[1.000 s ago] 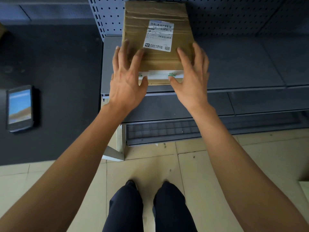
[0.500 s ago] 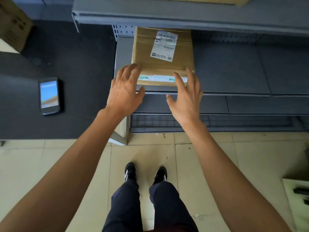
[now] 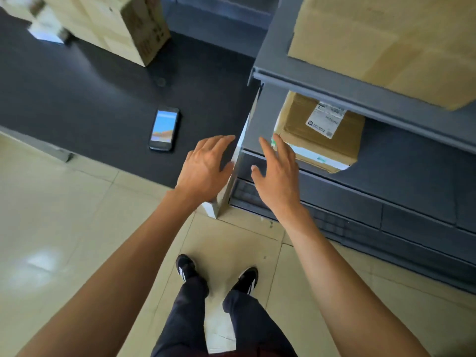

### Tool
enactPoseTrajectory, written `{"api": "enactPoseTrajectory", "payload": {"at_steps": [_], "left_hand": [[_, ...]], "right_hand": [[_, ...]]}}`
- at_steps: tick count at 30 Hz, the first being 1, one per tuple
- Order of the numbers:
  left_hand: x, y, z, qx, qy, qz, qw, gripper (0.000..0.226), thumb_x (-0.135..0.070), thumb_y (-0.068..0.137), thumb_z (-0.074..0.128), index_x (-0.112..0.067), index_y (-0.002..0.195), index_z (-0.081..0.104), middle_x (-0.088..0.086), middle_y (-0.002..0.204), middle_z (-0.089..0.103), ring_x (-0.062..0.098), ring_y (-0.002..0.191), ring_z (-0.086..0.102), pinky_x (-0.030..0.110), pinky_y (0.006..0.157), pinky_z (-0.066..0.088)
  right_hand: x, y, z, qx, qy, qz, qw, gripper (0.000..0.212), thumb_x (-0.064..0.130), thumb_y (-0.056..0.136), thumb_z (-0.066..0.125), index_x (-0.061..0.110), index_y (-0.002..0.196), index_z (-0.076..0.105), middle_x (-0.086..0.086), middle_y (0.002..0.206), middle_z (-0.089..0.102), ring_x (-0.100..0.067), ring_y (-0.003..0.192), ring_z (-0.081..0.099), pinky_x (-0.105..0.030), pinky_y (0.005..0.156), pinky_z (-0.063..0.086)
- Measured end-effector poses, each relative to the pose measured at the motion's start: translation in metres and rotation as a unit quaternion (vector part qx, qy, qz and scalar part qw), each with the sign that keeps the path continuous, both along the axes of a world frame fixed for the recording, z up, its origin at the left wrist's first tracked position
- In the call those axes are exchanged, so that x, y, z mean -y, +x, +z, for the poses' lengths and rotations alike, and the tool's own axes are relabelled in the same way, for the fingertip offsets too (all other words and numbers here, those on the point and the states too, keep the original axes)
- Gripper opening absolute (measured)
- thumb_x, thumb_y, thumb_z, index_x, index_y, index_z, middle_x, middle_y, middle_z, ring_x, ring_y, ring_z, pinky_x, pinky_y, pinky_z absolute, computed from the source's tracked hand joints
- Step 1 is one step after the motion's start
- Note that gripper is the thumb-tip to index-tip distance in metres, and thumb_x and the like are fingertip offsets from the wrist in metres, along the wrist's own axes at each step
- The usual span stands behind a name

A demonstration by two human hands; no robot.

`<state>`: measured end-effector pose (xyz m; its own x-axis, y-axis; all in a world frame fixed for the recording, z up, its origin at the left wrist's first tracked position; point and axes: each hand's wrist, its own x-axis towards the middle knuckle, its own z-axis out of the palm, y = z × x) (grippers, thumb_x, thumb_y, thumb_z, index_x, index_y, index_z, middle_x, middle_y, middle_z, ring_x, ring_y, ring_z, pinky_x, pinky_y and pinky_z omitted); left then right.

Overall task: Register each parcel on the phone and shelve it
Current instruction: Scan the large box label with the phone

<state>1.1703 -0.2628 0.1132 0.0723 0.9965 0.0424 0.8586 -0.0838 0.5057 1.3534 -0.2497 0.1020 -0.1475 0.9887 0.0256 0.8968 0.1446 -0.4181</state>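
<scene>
A brown cardboard parcel [image 3: 319,132] with a white label lies on the grey lower shelf [image 3: 401,161], near its left end. My right hand [image 3: 277,173] hovers in front of the parcel's left corner, fingers straight, holding nothing. My left hand [image 3: 206,168] is out past the shelf's left upright, fingers spread and empty. The phone [image 3: 164,128] lies screen-up and lit on the dark mat to the left of both hands.
A larger cardboard box [image 3: 381,42] sits on the upper shelf [image 3: 360,96] at the right. Stacked cartons [image 3: 116,24] stand on the dark mat [image 3: 90,99] at the top left. Pale floor tiles [image 3: 64,228] and my feet [image 3: 216,274] are below.
Both hands have come off the parcel and drawn back and left, away from the shelf. The parcel stays on the shelf. My view has swung left, showing the stacked cartons.
</scene>
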Motion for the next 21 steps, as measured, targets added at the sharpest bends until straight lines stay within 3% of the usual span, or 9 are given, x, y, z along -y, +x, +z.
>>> {"api": "enactPoseTrajectory", "payload": {"at_steps": [9,12,15,21], "left_hand": [[0.045,-0.133,0.017,0.061,-0.009,0.140,0.988,0.053,-0.025,0.094,0.065,-0.023,0.145,0.049,-0.001,0.145,0.054,0.026,0.134,0.046,0.052,0.106,0.044],[0.054,-0.179,0.022,0.072,-0.010,0.168,0.983,0.054,-0.027,0.096,0.062,-0.026,0.147,0.046,-0.004,0.147,0.052,0.022,0.135,0.043,0.044,0.107,0.045],[0.060,-0.217,0.024,0.078,-0.016,0.188,0.979,0.054,-0.031,0.098,0.060,-0.027,0.150,0.044,-0.005,0.149,0.050,0.020,0.138,0.041,0.031,0.109,0.036],[0.066,-0.258,0.027,0.086,-0.041,0.190,0.977,0.054,-0.034,0.100,0.058,-0.029,0.151,0.040,-0.004,0.152,0.048,0.021,0.142,0.039,0.036,0.112,0.035]], "right_hand": [[-0.003,-0.145,0.026,-0.030,-0.005,0.111,0.993,0.062,0.024,0.096,0.067,0.019,0.153,0.043,-0.009,0.163,0.031,-0.028,0.148,0.027,-0.049,0.112,0.036],[0.000,-0.191,0.032,-0.053,-0.023,0.117,0.991,0.062,0.022,0.093,0.070,0.018,0.151,0.046,-0.010,0.162,0.033,-0.030,0.146,0.031,-0.049,0.111,0.037],[0.001,-0.227,0.036,-0.067,-0.029,0.112,0.991,0.059,0.020,0.092,0.071,0.016,0.146,0.049,-0.010,0.159,0.037,-0.032,0.141,0.036,-0.049,0.109,0.038],[0.005,-0.275,0.031,-0.101,-0.059,0.092,0.989,0.060,0.021,0.093,0.070,0.015,0.148,0.047,-0.007,0.158,0.038,-0.031,0.138,0.039,-0.047,0.109,0.039]]}}
